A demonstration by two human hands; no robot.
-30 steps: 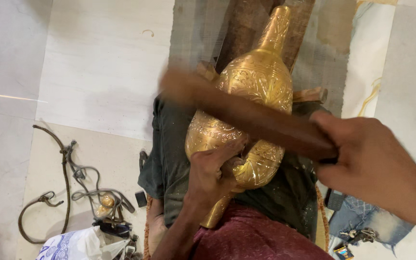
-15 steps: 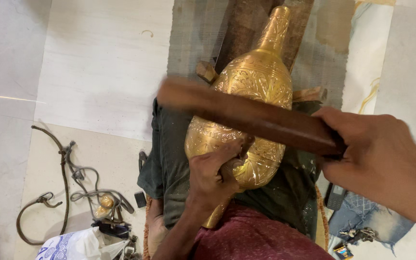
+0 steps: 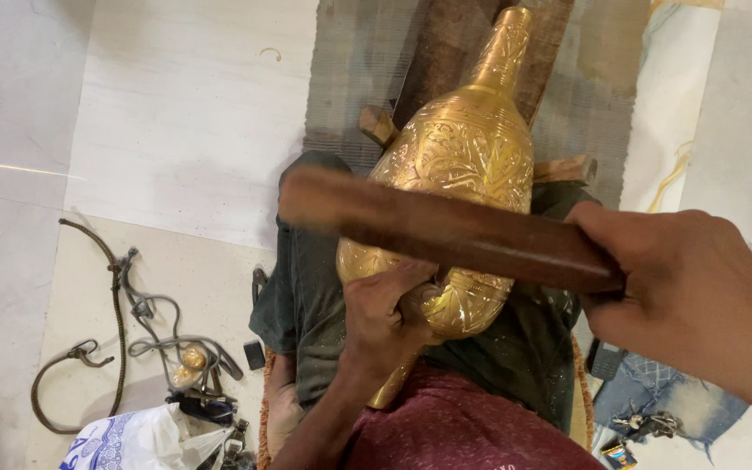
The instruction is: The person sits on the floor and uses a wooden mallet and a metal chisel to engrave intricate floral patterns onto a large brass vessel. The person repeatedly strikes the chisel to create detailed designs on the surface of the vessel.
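Note:
A large engraved brass vase (image 3: 463, 165) lies across my lap on dark green cloth (image 3: 306, 296), its neck pointing away from me. My left hand (image 3: 385, 318) rests on the vase's lower body. Its fingers are bunched around what looks like a small dark tool (image 3: 431, 294) pressed to the metal. My right hand (image 3: 689, 296) grips one end of a long brown wooden stick (image 3: 446, 231). The stick reaches leftward across the vase, just above my left hand, and looks blurred.
Wooden blocks (image 3: 379, 124) prop the vase on a grey mat (image 3: 350, 70) over pale floor tiles. At lower left lie a bent metal rod with cords (image 3: 115, 296), small tools (image 3: 193, 361) and a white-and-blue bag (image 3: 132, 439). Denim cloth and keys (image 3: 654, 418) sit at lower right.
The stick's far end has dropped lower over the vase, closer to my left hand, and my right hand has shifted slightly right and down. My left hand has stayed on the vase.

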